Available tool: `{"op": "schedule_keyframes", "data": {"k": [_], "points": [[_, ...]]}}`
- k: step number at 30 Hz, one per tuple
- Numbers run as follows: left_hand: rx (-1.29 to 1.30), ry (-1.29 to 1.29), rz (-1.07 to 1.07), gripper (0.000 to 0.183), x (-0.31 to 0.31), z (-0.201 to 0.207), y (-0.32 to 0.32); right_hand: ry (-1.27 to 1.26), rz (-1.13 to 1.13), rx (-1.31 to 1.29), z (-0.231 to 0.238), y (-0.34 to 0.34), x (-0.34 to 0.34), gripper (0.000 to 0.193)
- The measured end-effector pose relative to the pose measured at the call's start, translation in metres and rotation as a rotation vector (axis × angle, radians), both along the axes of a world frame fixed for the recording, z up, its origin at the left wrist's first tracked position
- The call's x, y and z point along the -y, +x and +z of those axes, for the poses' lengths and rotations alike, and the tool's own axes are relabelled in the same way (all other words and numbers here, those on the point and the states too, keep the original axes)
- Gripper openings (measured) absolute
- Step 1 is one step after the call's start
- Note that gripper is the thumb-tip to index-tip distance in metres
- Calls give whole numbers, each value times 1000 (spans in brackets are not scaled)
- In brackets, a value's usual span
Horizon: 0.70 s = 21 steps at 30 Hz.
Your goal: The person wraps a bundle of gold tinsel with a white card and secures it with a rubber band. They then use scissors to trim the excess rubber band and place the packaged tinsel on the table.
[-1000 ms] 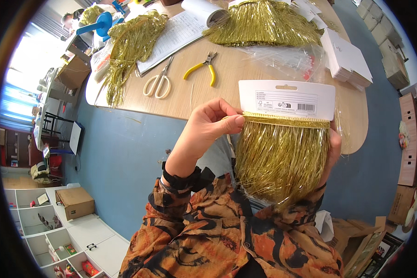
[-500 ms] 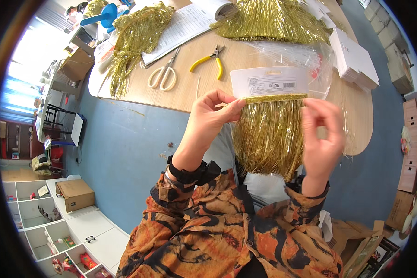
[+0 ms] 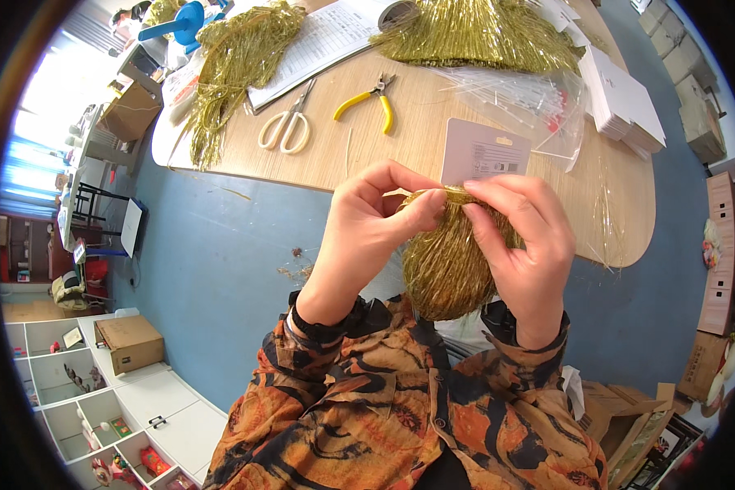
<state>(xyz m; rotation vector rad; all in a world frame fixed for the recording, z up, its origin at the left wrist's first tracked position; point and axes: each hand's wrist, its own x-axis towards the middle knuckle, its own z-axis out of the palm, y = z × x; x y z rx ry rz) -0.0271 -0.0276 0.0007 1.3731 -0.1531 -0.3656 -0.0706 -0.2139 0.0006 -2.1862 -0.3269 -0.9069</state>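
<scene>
Together, left hand (image 3: 359,233) and right hand (image 3: 532,245) pinch gold fringe (image 3: 445,273) (table (image 3: 416,122) ahead, blue floor (image 3: 212,269)).

Craft workroom, by look of it, with touch of office. Wood-grain tabletop (image 3: 621,196) carries scissors (image 3: 290,116), yellow-handled pliers (image 3: 380,86), stacked white cards (image 3: 625,106), printed sheets (image 3: 322,47). Gold tinsel fringe (image 3: 449,269) under handwork, more heaped beyond. White cubby shelves (image 3: 65,404) hold colourful knick-knacks (image 3: 153,461); cardboard box (image 3: 131,343) sits on top. Blue floor (image 3: 212,245) nearby.
</scene>
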Motion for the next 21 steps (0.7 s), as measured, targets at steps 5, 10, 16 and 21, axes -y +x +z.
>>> {"op": "schedule_keyframes", "data": {"k": [5, 10, 16, 21], "points": [[-9, -33, -8, 14, -1, 2, -3, -9, 21, -7, 4, -1, 0, 22], [-21, -77, 13, 14, 1, 3, -5, -8, 31, -23, 8, -3, -1, 23], [-3, -64, -74, 14, 0, 15, -10, 133, 45, -89, 8, -11, 1, 26], [-57, -46, -254, 17, -10, 29, -1, 425, 223, -151, 6, -19, 19, 27]]}}
